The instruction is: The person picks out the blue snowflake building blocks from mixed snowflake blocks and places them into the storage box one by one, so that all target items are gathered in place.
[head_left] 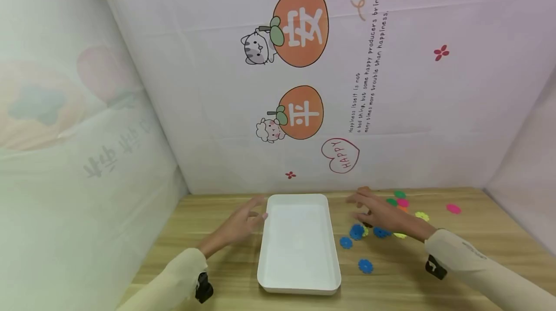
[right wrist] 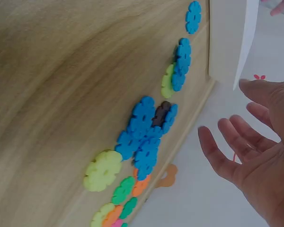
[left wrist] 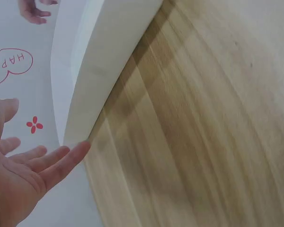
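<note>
An oblong white tray (head_left: 299,248) with nothing in it lies on the wooden table. Beside its left rim is my left hand (head_left: 240,220), fingers loosely bent and holding nothing; in the left wrist view the same hand (left wrist: 26,175) has its fingertips close to the tray's side (left wrist: 102,71), and I cannot tell whether they touch. My right hand (head_left: 382,210) hovers over scattered plastic flower-shaped pieces, and the right wrist view shows this hand (right wrist: 255,142) with spread, relaxed fingers and nothing in them. Below it lie blue flower pieces (right wrist: 143,116), a yellow one (right wrist: 103,170) and a green one (right wrist: 123,190).
A printed cloth (head_left: 208,84) hangs behind the table (head_left: 230,277), with another white cloth (head_left: 65,195) at the left. Single blue pieces (head_left: 365,266) lie right of the tray. A pink piece (head_left: 453,209) sits farther right, apart from the others.
</note>
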